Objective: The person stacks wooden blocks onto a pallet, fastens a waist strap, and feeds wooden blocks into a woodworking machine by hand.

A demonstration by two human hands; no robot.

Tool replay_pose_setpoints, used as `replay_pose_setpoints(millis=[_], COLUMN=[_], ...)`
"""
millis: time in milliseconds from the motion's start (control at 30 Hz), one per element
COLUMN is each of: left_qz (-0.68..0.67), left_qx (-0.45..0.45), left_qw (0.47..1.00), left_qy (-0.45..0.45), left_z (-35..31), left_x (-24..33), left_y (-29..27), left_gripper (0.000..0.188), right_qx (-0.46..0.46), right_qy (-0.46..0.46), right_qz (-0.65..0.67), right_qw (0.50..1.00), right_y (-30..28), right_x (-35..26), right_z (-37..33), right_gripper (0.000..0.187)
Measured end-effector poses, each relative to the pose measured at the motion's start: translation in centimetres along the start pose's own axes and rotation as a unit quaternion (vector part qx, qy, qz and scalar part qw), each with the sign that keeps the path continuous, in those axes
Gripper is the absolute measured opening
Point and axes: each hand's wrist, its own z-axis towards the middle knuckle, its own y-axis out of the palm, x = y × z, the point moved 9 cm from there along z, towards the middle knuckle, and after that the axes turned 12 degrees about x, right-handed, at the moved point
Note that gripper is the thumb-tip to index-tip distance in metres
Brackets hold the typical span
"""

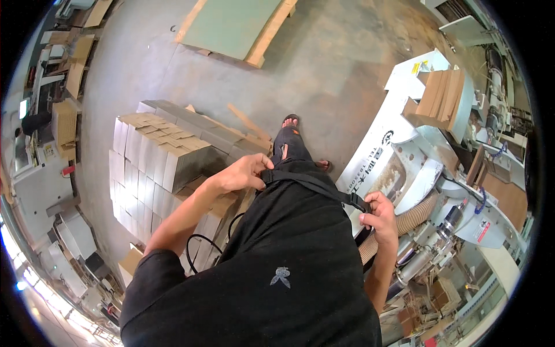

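Note:
A black strap [311,181] runs across the front of my waist, over a black shirt [295,243]. My left hand [250,172] pinches the strap's left end, where a small dark fitting shows beside the fingers. At the other side my right hand [380,215] has its thumb and fingers closed on the strap, just beyond a black plastic buckle [354,200]. The strap's length between the hands is slightly slack. Part of it behind my right hand is hidden.
Stacked grey-white cardboard pieces [144,168] stand at my left. On my right is a white machine [370,153] with a ribbed hose [419,211] and brown boards [442,95]. Ahead, a wooden pallet [257,53] bears a green sheet [228,26].

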Motion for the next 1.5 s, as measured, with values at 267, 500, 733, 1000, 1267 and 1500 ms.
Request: replay_pose_setpoints(millis=[267, 500, 733, 1000, 1267, 1500], left_qz=[0.045, 0.114, 0.253, 0.12, -0.087, -0.118], left_qx=[-0.001, 0.096, 0.22, 0.165, 0.165, 0.158], left_qw=[0.999, 0.988, 0.935, 0.974, 0.976, 0.978], left_qy=[0.025, 0.034, 0.12, 0.098, 0.11, 0.066], left_z=[-0.7, 0.0, -2.7, -1.7, 1.9, 3.4], left_x=[3.6, 4.9, 10.0, 10.1, 8.1, 7.0], left_y=[-0.3, -0.6, -1.5, -0.1, -0.1, 1.7], left_gripper=[0.046, 0.019, 0.02, 0.018, 0.019, 0.015], right_qx=[-0.012, 0.008, -0.032, -0.013, -0.059, -0.093], right_qy=[0.027, -0.019, -0.003, -0.016, -0.033, -0.079], right_qz=[-0.011, 0.009, 0.023, 0.031, -0.018, -0.112], right_qw=[0.999, 1.0, 0.999, 0.999, 0.998, 0.986], right_y=[-0.1, 0.0, 2.1, 0.4, 5.8, 10.1], right_x=[1.4, 0.2, -0.7, -1.5, -2.8, -6.3], right_z=[-1.9, -3.4, -4.5, -4.6, -0.8, 2.2], right_gripper=[0.047, 0.039, 0.041, 0.04, 0.051, 0.047])
